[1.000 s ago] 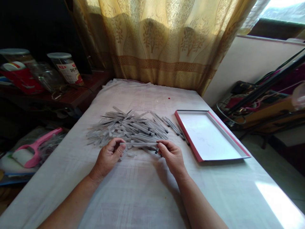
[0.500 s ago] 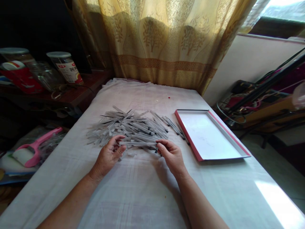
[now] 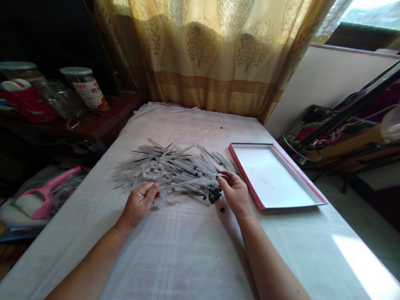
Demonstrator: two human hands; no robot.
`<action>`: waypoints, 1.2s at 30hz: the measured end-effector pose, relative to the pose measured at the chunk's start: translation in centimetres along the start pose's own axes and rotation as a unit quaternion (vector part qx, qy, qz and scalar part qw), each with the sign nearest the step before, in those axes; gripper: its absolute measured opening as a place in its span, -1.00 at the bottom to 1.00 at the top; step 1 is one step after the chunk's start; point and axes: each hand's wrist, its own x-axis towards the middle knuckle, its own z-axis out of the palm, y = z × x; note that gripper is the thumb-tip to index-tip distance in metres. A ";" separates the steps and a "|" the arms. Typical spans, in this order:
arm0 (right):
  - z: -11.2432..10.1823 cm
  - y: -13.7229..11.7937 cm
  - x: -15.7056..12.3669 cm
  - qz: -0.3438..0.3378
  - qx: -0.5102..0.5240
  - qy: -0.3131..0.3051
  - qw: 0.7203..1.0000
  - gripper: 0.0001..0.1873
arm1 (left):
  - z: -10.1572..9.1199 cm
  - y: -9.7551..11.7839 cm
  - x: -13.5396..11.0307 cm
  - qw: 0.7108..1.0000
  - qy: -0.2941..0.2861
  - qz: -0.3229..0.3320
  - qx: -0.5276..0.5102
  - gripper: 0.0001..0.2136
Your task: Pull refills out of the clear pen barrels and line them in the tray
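A heap of thin translucent tubes (image 3: 168,166), some with dark ends and looking like pen refills, lies across the middle of the table. At the heap's near left edge my left hand (image 3: 140,204) is closed, thumb pressed on the curled forefinger; what it holds is hidden. My right hand (image 3: 234,191) is at the heap's right edge with thumb and fingers pinched together. Something thin shows at its fingertips, too small to make out. Small black caps (image 3: 214,194) are piled just left of that hand, and a single black cap (image 3: 222,209) lies nearer me.
Right of the heap lies a shallow pink-edged box lid (image 3: 262,179), with several dark refills (image 3: 225,162) beside its left wall. A pale cloth (image 3: 156,254) covers the table. Jars (image 3: 87,89) stand on the dark cabinet at left. A curtain (image 3: 200,54) hangs behind.
The pale tube held between both hands is no longer seen there. My right hand has moved right and slightly away, uncovering the black caps. My left hand has closed and shifted slightly left.
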 end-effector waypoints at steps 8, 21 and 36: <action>0.6 1.1 1.6 -0.080 -0.212 -0.021 0.974 -0.80 | 0.1 0.7 -0.1 1.000 -0.011 -0.007 -0.010 -0.46; 1.6 -1.8 -1.8 -0.044 -0.032 -0.161 0.985 -0.74 | 0.0 0.8 -0.2 0.999 -0.030 0.020 0.008 -0.49; 0.7 -0.9 1.8 -0.013 -0.044 0.052 0.998 -0.65 | -2.1 -0.5 1.2 0.992 0.117 -0.034 -0.029 -0.51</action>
